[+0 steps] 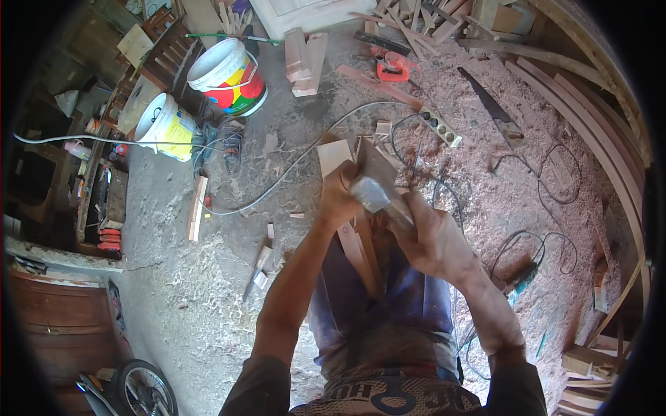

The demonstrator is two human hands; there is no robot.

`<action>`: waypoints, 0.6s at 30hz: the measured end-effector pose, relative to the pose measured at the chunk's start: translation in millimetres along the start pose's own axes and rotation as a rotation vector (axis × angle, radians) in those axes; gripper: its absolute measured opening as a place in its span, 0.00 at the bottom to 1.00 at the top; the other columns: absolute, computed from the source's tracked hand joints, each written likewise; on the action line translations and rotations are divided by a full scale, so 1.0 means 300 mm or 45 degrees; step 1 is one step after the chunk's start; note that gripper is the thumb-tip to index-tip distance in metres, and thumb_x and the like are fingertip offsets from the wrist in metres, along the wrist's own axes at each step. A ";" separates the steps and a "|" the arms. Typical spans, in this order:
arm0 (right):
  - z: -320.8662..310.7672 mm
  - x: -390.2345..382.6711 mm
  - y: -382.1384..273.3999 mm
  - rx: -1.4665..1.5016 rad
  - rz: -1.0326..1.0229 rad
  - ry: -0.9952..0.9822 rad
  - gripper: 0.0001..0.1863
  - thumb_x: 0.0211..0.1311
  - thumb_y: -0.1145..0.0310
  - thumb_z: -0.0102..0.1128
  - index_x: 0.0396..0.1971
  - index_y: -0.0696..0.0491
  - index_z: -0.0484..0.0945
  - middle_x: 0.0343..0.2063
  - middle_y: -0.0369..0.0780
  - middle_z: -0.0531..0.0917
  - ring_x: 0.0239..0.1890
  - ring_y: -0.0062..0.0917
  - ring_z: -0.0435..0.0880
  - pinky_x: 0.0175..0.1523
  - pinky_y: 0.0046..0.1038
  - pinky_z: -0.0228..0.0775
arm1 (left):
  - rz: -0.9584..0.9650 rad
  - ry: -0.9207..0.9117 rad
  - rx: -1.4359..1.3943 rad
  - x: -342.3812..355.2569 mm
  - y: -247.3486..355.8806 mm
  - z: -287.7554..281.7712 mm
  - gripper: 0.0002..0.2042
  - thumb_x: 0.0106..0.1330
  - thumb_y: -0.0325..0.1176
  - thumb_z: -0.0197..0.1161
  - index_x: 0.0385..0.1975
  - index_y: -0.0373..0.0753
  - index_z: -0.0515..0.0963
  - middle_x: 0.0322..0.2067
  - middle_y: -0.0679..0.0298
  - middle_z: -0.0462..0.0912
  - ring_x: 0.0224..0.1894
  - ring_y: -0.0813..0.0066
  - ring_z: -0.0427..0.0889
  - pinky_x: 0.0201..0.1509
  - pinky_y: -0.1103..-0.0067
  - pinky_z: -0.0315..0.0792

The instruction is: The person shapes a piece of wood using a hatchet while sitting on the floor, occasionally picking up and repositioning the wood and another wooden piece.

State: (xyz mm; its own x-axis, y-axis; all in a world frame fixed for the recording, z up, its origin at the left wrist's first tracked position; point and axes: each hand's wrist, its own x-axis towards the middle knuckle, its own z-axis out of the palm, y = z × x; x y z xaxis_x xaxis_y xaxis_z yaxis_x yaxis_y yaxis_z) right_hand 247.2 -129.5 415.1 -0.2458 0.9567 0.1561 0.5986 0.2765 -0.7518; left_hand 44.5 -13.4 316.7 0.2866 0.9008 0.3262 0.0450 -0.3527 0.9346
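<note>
Over my lap, my right hand is closed on the handle of a tool with a worn, broad metal head. The head is just beside my left hand, whose fingers are closed around an upright wooden piece, partly hidden by the tool. The top of this piece shows as a pale block. Narrow wooden lengths extend down from my hands between my thighs.
Two buckets stand upper left near footwear. A power strip, cables, a handsaw, a red tool and offcuts lie on the shavings-strewn floor. Long boards line the right; a motorcycle wheel is lower left.
</note>
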 end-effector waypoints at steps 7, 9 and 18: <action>-0.008 -0.066 -0.041 0.372 0.238 0.110 0.18 0.60 0.72 0.66 0.49 0.57 0.74 0.34 0.49 0.86 0.33 0.37 0.88 0.37 0.35 0.77 | -0.159 0.268 0.081 0.044 0.002 -0.069 0.04 0.58 0.25 0.67 0.28 0.36 0.77 0.23 0.68 0.81 0.26 0.81 0.79 0.31 0.80 0.73; 0.010 -0.085 0.001 0.465 0.263 0.163 0.20 0.60 0.72 0.66 0.52 0.56 0.74 0.34 0.47 0.86 0.34 0.31 0.87 0.39 0.32 0.76 | -0.101 0.178 0.317 0.043 0.084 0.012 0.07 0.55 0.27 0.69 0.28 0.36 0.76 0.23 0.65 0.80 0.26 0.76 0.80 0.32 0.76 0.74; -0.006 -0.093 -0.032 0.450 0.452 0.018 0.19 0.61 0.73 0.63 0.52 0.56 0.75 0.38 0.45 0.86 0.42 0.34 0.87 0.48 0.33 0.77 | 0.008 0.122 0.335 0.040 0.127 0.048 0.07 0.53 0.27 0.69 0.26 0.36 0.76 0.22 0.61 0.80 0.25 0.71 0.80 0.32 0.73 0.75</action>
State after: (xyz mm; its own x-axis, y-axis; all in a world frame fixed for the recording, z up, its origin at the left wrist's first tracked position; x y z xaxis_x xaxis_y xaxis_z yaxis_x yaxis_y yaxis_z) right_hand 249.8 -158.6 419.2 -0.0619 0.9879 -0.1420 0.3477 -0.1120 -0.9309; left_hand 63.3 -19.7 354.0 0.1966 0.9137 0.3556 0.2938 -0.4009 0.8677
